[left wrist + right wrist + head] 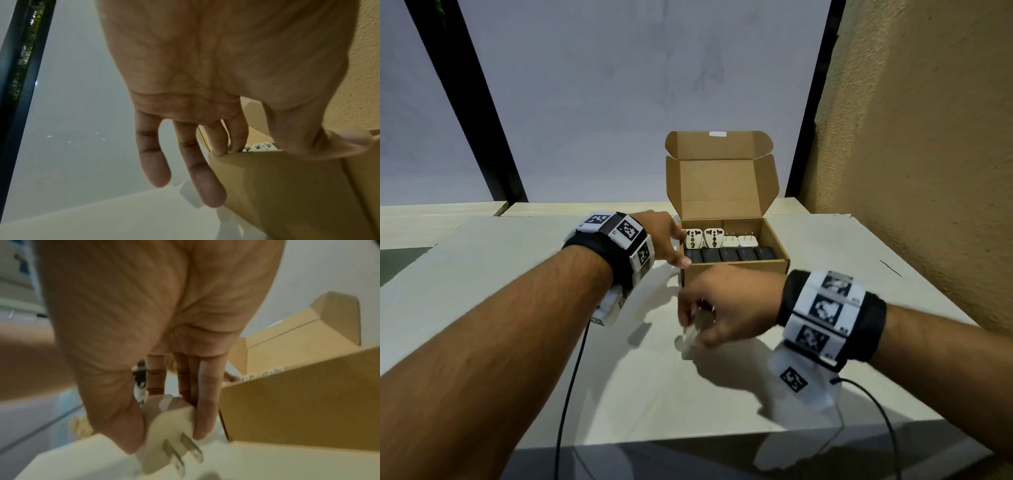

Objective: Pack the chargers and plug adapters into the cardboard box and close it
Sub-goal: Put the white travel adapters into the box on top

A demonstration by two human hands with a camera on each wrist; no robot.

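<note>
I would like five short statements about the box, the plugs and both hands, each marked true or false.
1. The cardboard box has its lid standing open. True.
2. The right hand holds a white plug adapter with two flat prongs. True.
3. The left hand is lifting a black charger out of the box. False: it rests on the box's left edge and holds nothing.
4. The box is empty. False: a row of black chargers and white adapters stand inside.
5. The adapter in the right hand is already inside the box. False: it is outside, in front of the box, over the table.
</note>
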